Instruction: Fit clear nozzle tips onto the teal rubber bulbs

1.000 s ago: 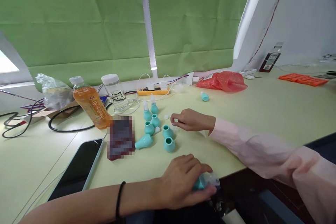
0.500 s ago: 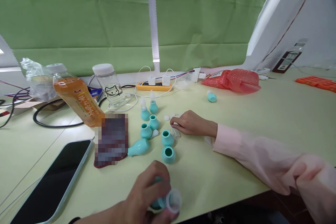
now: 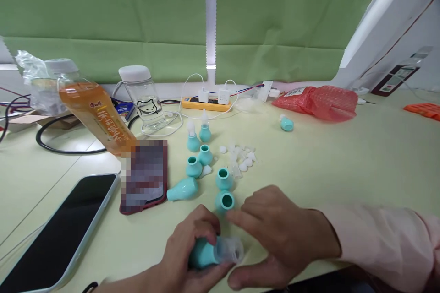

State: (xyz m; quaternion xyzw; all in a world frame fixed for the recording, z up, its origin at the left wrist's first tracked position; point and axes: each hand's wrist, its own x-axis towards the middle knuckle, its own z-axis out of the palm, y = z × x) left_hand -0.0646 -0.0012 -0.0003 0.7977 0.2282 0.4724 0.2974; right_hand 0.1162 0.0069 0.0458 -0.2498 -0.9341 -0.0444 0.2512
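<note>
My left hand (image 3: 187, 256) is wrapped round a teal squeeze bulb (image 3: 202, 252) lying on its side, with a clear nozzle (image 3: 228, 250) pointing right. Close to the nozzle's open end is my right hand (image 3: 275, 233), forefinger and thumb apart, with nothing visible between them. Beyond the hands stand several open-necked teal bulbs, the nearest bulb (image 3: 225, 201) just past my right forefinger. Another teal bulb (image 3: 184, 189) lies on its side. Two bulbs farther back, including this one (image 3: 193, 142), wear clear tips. Small white pieces (image 3: 244, 158) are scattered behind the open bulbs.
Two phones lie on the left, one black-screened (image 3: 65, 233) and one in a dark red case (image 3: 151, 178). An orange drink bottle (image 3: 98, 112) leans behind them, beside a clear jar (image 3: 147, 105). Farther back are a power strip (image 3: 208, 104) and a red bubble-wrap bag (image 3: 319, 102).
My right hand has come back from the white pieces to the nozzle in my left hand, uncovering the pile. The left hand keeps hold of the bulb, and the camera view has shifted slightly.
</note>
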